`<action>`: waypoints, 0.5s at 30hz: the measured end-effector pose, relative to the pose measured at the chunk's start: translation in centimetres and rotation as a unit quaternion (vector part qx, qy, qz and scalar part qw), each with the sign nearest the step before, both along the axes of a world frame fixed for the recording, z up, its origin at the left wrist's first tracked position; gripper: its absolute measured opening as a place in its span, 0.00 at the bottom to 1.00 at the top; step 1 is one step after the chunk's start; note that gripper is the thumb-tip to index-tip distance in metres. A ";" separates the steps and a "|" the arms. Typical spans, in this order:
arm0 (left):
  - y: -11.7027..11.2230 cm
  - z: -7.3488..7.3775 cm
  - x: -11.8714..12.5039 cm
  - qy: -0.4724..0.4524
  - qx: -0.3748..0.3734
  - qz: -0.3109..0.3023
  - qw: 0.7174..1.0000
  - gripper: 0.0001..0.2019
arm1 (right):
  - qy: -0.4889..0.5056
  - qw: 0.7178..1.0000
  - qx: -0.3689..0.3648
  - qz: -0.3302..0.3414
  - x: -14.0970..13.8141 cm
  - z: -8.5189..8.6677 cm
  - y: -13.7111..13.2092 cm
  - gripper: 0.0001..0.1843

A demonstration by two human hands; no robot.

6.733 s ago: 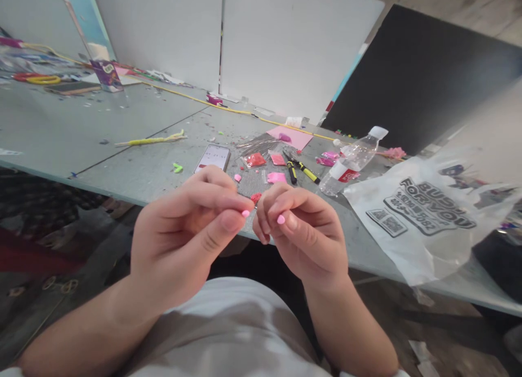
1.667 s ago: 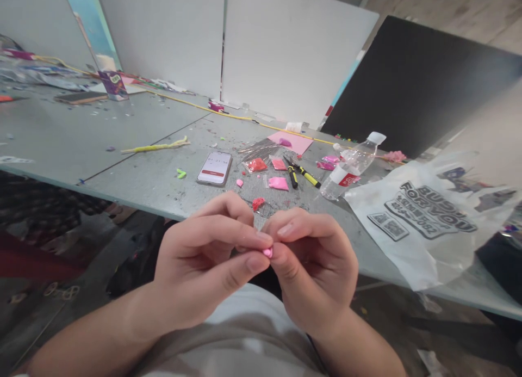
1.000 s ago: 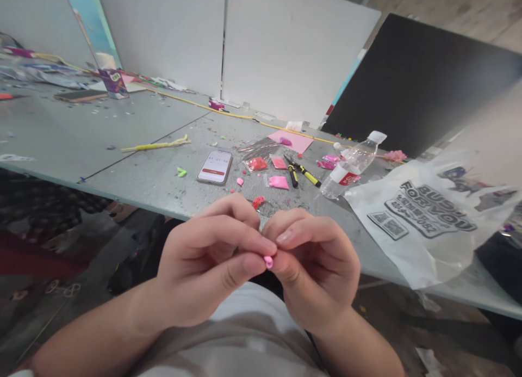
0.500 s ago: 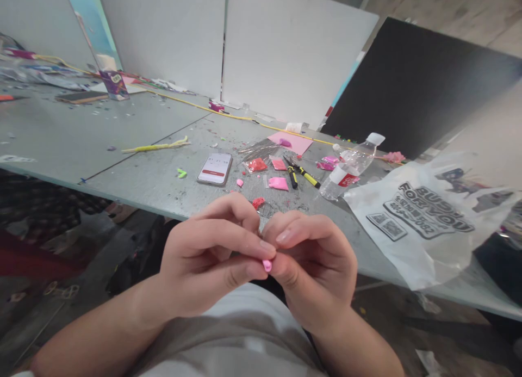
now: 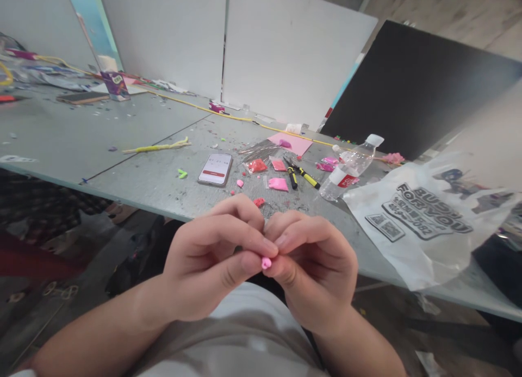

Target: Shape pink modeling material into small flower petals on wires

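A small pink bead (image 5: 266,263) is pinched between the fingertips of both my hands, in front of my chest and below the table edge. My left hand (image 5: 212,257) has thumb and forefinger closed on it from the left. My right hand (image 5: 314,268) is curled, its thumb and forefinger pressed to the same bead from the right. Whether a thread runs through the bead I cannot tell.
On the grey table (image 5: 134,165) lie a phone (image 5: 215,168), small bags of red and pink beads (image 5: 278,183), yellow-handled pliers (image 5: 299,173), a toppled water bottle (image 5: 348,167) and a printed plastic bag (image 5: 420,219). White boards (image 5: 293,50) stand behind.
Over the last seconds both hands dropped from above the table edge toward my chest and came together on the pink bead. In the last half second they barely move.
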State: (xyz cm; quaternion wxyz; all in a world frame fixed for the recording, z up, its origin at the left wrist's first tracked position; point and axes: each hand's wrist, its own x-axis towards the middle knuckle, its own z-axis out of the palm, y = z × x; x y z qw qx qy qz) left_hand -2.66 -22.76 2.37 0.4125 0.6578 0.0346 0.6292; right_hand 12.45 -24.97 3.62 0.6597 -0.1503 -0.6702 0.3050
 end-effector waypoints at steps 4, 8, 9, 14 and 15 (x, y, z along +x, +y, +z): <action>0.2 -0.5 0.2 -0.022 -0.032 -0.033 0.999 0.06 | -0.014 1.000 0.015 -0.001 0.3 -0.1 0.2 0.08; 2.6 -1.2 -0.5 -0.024 -0.031 -0.027 0.999 0.08 | -0.023 0.994 0.045 -0.093 2.5 0.2 2.6 0.04; 3.8 -1.2 -0.8 -0.016 -0.020 -0.007 1.000 0.07 | -0.008 0.990 0.034 -0.136 3.4 0.4 3.8 0.05; 12.6 -0.3 -1.7 0.165 0.014 0.112 0.980 0.07 | 0.010 0.971 -0.044 -0.233 7.8 2.4 13.0 0.16; 14.4 -0.1 -1.4 0.226 0.022 0.115 0.967 0.09 | -0.001 0.969 -0.061 -0.241 8.4 2.7 15.1 0.16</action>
